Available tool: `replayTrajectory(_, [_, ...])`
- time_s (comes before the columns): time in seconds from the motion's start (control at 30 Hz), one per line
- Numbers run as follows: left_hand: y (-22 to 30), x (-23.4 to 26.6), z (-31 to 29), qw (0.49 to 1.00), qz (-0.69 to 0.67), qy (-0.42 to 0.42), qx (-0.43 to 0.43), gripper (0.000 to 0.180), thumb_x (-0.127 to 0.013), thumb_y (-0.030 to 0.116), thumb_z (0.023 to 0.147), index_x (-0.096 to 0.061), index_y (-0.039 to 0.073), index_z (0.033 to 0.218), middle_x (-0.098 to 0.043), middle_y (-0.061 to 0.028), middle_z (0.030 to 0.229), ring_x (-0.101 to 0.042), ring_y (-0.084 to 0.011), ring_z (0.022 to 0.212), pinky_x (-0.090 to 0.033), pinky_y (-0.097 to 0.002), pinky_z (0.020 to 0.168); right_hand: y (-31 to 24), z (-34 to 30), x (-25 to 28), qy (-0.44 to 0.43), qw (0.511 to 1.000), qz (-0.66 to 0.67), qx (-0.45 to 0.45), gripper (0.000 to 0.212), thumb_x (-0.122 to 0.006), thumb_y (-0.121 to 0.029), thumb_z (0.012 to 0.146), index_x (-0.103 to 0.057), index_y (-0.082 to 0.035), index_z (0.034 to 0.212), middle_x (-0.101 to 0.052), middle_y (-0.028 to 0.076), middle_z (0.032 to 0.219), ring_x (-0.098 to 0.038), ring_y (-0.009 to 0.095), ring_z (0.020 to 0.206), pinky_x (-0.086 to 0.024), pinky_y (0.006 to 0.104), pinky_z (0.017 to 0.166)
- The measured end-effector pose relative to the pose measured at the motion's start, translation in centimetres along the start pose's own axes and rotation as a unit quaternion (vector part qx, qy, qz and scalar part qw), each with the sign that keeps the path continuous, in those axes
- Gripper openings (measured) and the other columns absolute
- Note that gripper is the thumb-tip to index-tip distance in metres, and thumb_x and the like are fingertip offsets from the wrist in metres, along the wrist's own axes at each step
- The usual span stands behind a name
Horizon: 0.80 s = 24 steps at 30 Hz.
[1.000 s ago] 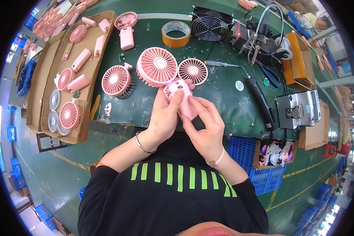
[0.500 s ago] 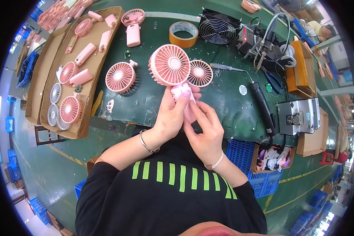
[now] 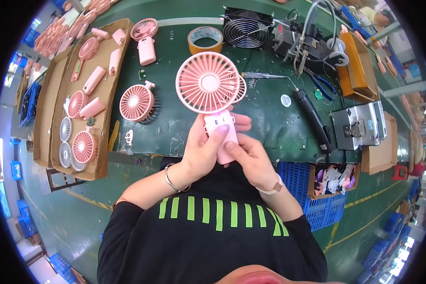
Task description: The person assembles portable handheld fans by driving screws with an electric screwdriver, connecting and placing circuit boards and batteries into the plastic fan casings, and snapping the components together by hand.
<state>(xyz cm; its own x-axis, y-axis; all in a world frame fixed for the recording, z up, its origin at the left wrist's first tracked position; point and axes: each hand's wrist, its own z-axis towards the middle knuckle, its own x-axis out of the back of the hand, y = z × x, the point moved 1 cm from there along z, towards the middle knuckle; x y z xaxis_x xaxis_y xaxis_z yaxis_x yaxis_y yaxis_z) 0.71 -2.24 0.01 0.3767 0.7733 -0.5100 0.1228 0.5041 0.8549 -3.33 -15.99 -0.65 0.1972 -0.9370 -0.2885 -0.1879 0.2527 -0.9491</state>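
The left hand and right hand both grip the pink handheld fan by its handle, above the table. Hold it snugly, but don't squash its round grille.

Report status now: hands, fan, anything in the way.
Left hand gripping pink handheld fan by its handle. Right hand holding handle's lower end. Fan head partly hides round grille on table; nothing seen blocking either hand.
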Motion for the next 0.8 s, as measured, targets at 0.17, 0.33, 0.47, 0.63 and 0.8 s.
replayTrajectory(0.17, [-0.1, -0.2, 0.9, 0.998, 0.007, -0.053, -0.014, 0.054, -0.049, 0.027, 0.100, -0.026, -0.002, 0.138, -0.051, -0.0255, 0.129, -0.058, -0.0338, 0.114, -0.050, -0.0428, 0.095, 0.6, 0.0, 0.2, 0.036, 0.995, 0.096, -0.013, 0.027, -0.056, -0.025, 0.099, -0.062, 0.000, 0.106, -0.061, 0.000, 0.084, -0.053, 0.006, 0.070, -0.043, 0.0209, 0.061])
replayTrajectory(0.33, [-0.4, 0.4, 0.7, 0.997, 0.035, -0.051, 0.051, 0.047, -0.048, 0.019, 0.097, -0.029, 0.000, 0.136, -0.051, -0.0287, 0.130, -0.061, -0.0363, 0.110, -0.051, -0.0443, 0.093, -0.3, -0.4, 1.6, -0.011, 0.998, -0.047, -0.044, 0.025, -0.056, -0.023, 0.099, -0.064, 0.000, 0.103, -0.062, 0.001, 0.081, -0.054, 0.006, 0.068, -0.045, 0.0208, 0.062])
replayTrajectory(0.47, [0.0, 0.1, 0.7, 0.997, 0.040, -0.063, 0.030, 0.045, -0.048, 0.017, 0.096, -0.032, -0.001, 0.134, -0.051, -0.0278, 0.129, -0.062, -0.0344, 0.109, -0.051, -0.0423, 0.093, -1.6, -2.9, 5.1, 0.088, 0.994, -0.061, -0.023, 0.038, -0.040, -0.029, 0.104, -0.063, 0.001, 0.107, -0.064, 0.006, 0.077, -0.058, 0.010, 0.065, -0.047, 0.0218, 0.061])
replayTrajectory(0.63, [-1.2, 1.8, 1.6, 0.996, 0.002, -0.083, 0.041, 0.052, -0.055, 0.019, 0.098, -0.030, 0.002, 0.140, -0.050, -0.0171, 0.136, -0.055, -0.0229, 0.118, -0.046, -0.0370, 0.098, -1.7, -8.1, 14.3, 0.290, 0.907, 0.305, 0.000, 0.067, -0.031, -0.053, 0.102, -0.048, 0.007, 0.124, -0.061, 0.008, 0.083, -0.057, 0.015, 0.069, -0.049, 0.0258, 0.062])
replayTrajectory(0.8, [-0.4, 1.7, 1.8, 0.990, -0.073, -0.072, 0.096, 0.057, -0.067, 0.025, 0.090, -0.038, 0.003, 0.134, -0.051, -0.0101, 0.119, -0.058, -0.0212, 0.103, -0.048, -0.0348, 0.089, -0.6, -11.0, 19.1, 0.156, 0.787, 0.596, 0.017, 0.073, -0.035, -0.052, 0.100, -0.032, 0.009, 0.140, -0.056, 0.026, 0.125, -0.062, 0.030, 0.107, -0.058, 0.0375, 0.080])
